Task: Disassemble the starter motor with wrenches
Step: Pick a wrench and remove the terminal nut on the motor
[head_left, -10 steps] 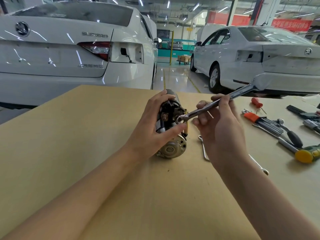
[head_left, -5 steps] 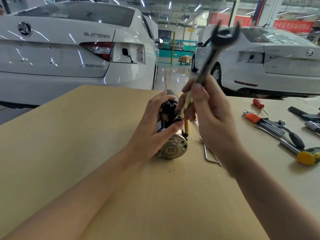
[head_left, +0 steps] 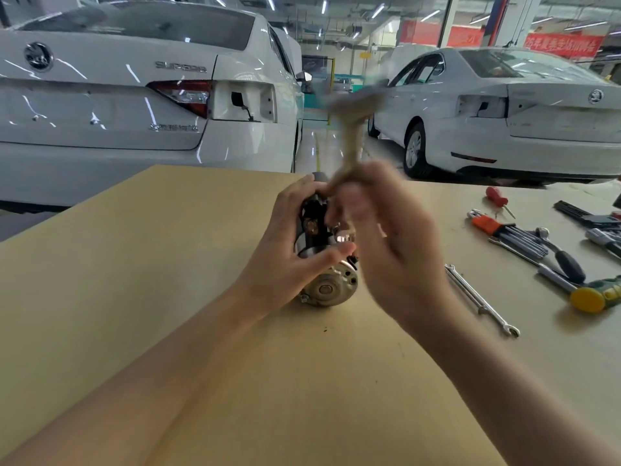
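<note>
Centre frame: left hand (head_left: 289,250) grips the starter motor (head_left: 327,284) lying on the tan worktop (head_left: 134,297). Right hand (head_left: 396,250), motion-blurred, holds a blurred wrench (head_left: 353,136) pointing up just right of the motor. Second wrench (head_left: 480,299) lies on the worktop right of centre. Hex keys (head_left: 510,232), red screwdriver (head_left: 497,196), yellow-headed mallet (head_left: 594,294) at right edge. Two white cars (head_left: 134,95) behind.

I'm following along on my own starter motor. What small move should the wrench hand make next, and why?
Probably bring the wrench down and seat its lower end on the terminal nut. The right hand holds it upright and motion-blurred above the starter motor, apparently off the nut, while the left hand grips the motor body, steadying it on the table.
</note>
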A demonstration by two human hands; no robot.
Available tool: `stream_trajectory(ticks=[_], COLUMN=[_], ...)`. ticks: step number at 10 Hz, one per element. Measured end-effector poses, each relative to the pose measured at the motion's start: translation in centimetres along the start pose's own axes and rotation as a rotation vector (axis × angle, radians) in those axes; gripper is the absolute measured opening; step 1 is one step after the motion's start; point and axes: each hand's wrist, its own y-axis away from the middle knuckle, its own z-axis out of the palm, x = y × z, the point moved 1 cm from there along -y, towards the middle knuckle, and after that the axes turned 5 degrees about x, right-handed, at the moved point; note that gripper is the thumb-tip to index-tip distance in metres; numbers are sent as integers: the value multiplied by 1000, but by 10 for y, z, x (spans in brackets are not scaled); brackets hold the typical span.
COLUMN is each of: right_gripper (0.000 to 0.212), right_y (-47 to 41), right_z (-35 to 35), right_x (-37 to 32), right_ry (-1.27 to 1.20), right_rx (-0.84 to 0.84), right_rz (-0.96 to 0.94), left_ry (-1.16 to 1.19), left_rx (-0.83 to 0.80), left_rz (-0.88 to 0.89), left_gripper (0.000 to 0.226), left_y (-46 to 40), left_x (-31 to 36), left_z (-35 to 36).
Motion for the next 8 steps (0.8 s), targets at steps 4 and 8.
stream_trajectory(ticks=[4, 8], right_gripper=[27, 23], right_y=[15, 10], right_z=[-10, -3], right_x=[23, 13], right_ry=[-877, -266], right_rx=[617, 356], right_rz=[895, 416], left_ry=[12, 34], left_rx=[22, -17], left_rz=[31, 41], left_gripper=[49, 46], left_y=[2, 3], left_x=[-6, -5], left_z=[-2, -2])
